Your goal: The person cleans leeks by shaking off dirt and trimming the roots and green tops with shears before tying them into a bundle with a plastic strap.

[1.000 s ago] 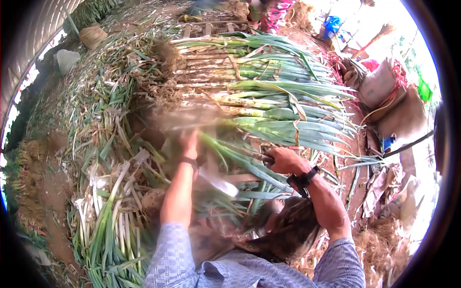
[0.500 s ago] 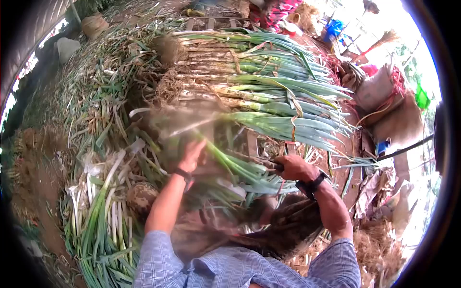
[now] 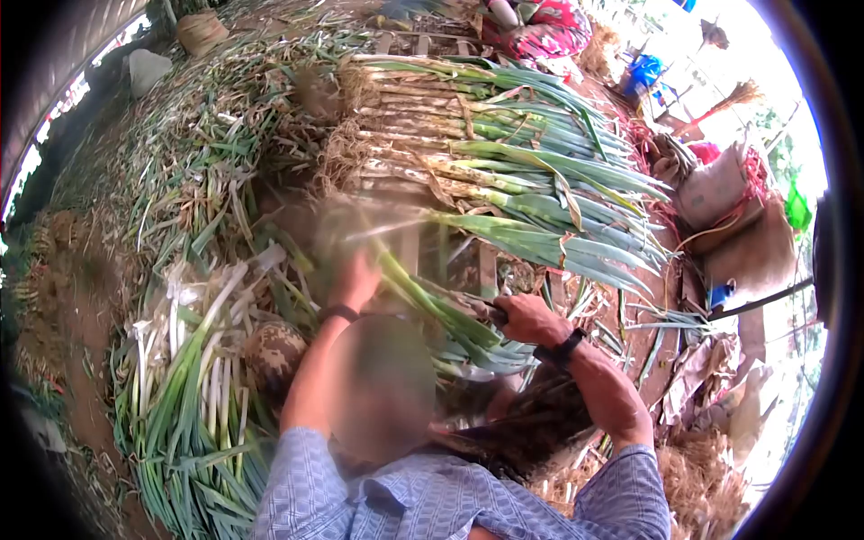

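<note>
A green leek [image 3: 418,292] slants across the middle, its leaves running down to the right. My left hand [image 3: 356,281] is closed round its upper stalk, and blur smears the fingers. My right hand [image 3: 535,319], with a dark watch on the wrist, grips the dark handle of a knife [image 3: 474,304]. The blade points left and overlaps the leek leaves. Just beyond my hands, a row of untrimmed leeks [image 3: 504,184] lies on a slatted rack [image 3: 488,268], roots to the left and leaves to the right.
Cleaned leeks [image 3: 193,409] lie in a heap at the lower left. Leaf scraps [image 3: 193,171] cover the ground on the left. Sacks [image 3: 742,216] stand at the right, above a pile of cut roots [image 3: 697,481]. A person in red patterned clothing [image 3: 544,31] is at the top.
My right hand has moved slightly left with the knife, nearer the leek. My left hand keeps hold of the stalk. The whole view has shifted a little.
</note>
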A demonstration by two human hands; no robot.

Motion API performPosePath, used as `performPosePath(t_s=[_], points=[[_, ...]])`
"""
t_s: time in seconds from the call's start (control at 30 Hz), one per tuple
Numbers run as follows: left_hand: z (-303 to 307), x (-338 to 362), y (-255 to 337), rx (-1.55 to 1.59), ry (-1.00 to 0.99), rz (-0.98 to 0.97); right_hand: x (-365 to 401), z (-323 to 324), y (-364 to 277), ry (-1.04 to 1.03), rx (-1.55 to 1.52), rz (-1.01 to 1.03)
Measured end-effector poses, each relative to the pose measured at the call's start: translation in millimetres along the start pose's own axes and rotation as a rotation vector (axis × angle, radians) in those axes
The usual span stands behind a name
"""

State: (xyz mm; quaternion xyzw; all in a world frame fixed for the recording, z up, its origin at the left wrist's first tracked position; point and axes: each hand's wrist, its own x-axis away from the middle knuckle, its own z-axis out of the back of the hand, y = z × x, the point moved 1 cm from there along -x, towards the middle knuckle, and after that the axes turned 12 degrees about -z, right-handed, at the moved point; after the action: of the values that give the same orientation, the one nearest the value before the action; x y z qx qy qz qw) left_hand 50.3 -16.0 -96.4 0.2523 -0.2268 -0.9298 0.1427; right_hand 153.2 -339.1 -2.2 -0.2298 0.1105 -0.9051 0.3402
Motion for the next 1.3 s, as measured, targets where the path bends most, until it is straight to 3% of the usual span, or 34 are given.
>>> performPosePath(t_s=[0.07, 0.13, 0.23, 0.27, 0.43, 0.53, 0.63, 0.67, 0.77, 0.87, 0.9, 0.93, 0.97, 1.03, 1.13, 1.3], points=[[-3, -1, -6, -0.082, 0.169, -0.076, -6, -3, -4, -0.03, 0.05, -0.033], [13, -12, 17, 0.096, 0.159, -0.022, -16, -5, -3, -0.04, 0.083, -0.046], [-24, -2, -3, 0.424, -0.221, 0.249, -28, -12, -1, -0.034, 0.087, -0.035], [-50, 6, -19, 0.205, -0.102, 0.065, -30, -12, -4, -0.026, 0.075, -0.033], [-66, 1, -27, 0.588, 0.175, 0.33, -33, -5, -20, -0.016, -0.018, -0.045], [-68, -9, -38, 0.973, 0.123, 0.615, -33, 0, -20, -0.024, -0.009, -0.068], [-91, -12, -50, 1.066, 0.243, 0.483, -32, 7, -18, -0.017, -0.015, -0.094], [-103, -13, -56, 1.095, 0.266, 0.533, -33, 8, -14, -0.003, -0.019, -0.103], [-79, -11, -13, 1.354, 0.167, 0.765, -28, 12, -7, 0.015, -0.028, -0.136], [-70, 10, 43, 1.316, -0.12, 0.782, -22, 17, 1, 0.034, -0.036, -0.123], [-100, 32, 35, 1.445, -0.157, 0.66, -19, 17, 4, 0.017, -0.009, -0.127], [-93, 45, 48, 1.64, -0.317, 0.74, -15, 16, 9, -0.001, 0.019, -0.133], [-92, 54, 66, 1.587, -0.345, 0.734, -10, 14, 15, -0.022, 0.047, -0.139], [-81, 64, 93, 1.616, -0.327, 0.819, 2, 8, 26, -0.058, 0.067, -0.13], [-82, 80, 104, 1.638, -0.109, 0.857, 25, 8, 36, -0.082, 0.099, -0.128], [-87, 89, 99, 1.709, -0.13, 0.918, 55, 3, 40, -0.022, 0.018, -0.069]])
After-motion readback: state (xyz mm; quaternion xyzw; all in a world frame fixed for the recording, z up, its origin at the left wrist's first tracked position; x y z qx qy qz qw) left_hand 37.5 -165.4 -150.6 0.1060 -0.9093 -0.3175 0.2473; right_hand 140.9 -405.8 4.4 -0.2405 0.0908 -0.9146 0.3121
